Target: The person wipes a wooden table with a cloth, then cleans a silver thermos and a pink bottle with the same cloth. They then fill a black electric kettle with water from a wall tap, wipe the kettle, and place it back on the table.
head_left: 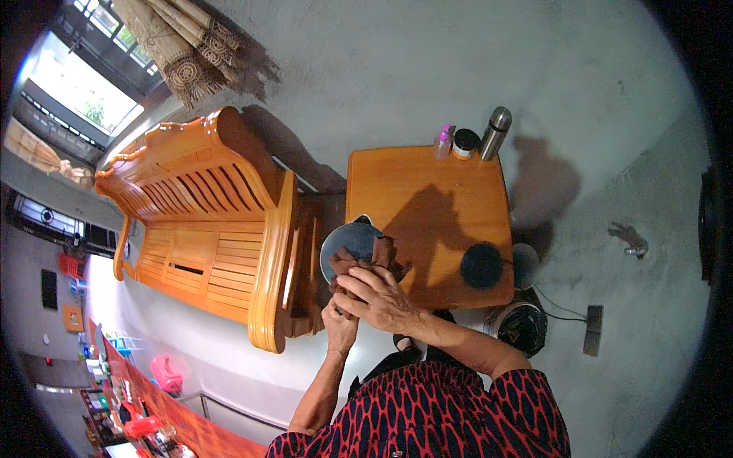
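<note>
My left hand [340,331] grips the handle of an electric kettle [350,243], whose dark grey lid and pointed spout face away from me. A crumpled brown cloth [382,251] lies over the lid and the handle side. My right hand [375,295] presses on this cloth with its fingers bent around it. Most of the handle is hidden by hands and cloth. The kettle is at the left edge of a small wooden table [424,172]. A round black kettle base [481,265] rests near the table's right corner.
On the table's far edge stand a pump bottle [442,143], a black-lidded jar [465,143] and a steel flask [496,133]. A slatted wooden bench [194,252] is on the left. A lined waste bin [520,329] stands beside the table, near a cord and a wall socket [593,330].
</note>
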